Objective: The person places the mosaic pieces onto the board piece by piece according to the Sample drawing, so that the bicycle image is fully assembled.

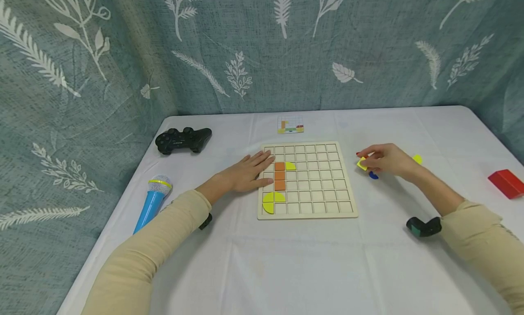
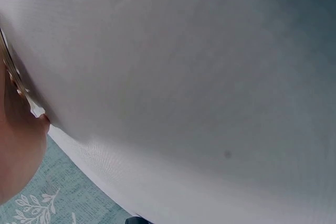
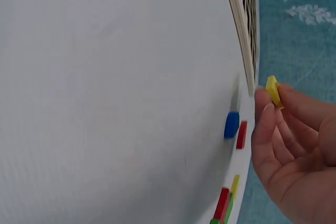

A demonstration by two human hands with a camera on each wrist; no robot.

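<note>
My left hand (image 1: pixel 249 172) lies with its fingers spread over the left edge of a wooden grid board (image 1: pixel 311 181). On the board sit several orange squares (image 1: pixel 280 176) in a column, a yellow quarter-round piece (image 1: pixel 290 166) beside the top one, and more yellow rounded pieces (image 1: pixel 269 201) at lower left. To the right of the board, my right hand (image 1: pixel 386 160) pinches a small yellow piece (image 3: pixel 272 91) between thumb and fingers, raised off the table. Below that hand are a blue piece (image 3: pixel 231 125) and a red piece (image 3: pixel 241 135).
A small pattern card (image 1: pixel 290 124) lies behind the board. At left are a black game controller (image 1: pixel 183 140) and a blue toy microphone (image 1: pixel 151 206). A red block (image 1: pixel 507 183) stands far right. More colored pieces (image 3: pixel 226 203) lie near the right hand.
</note>
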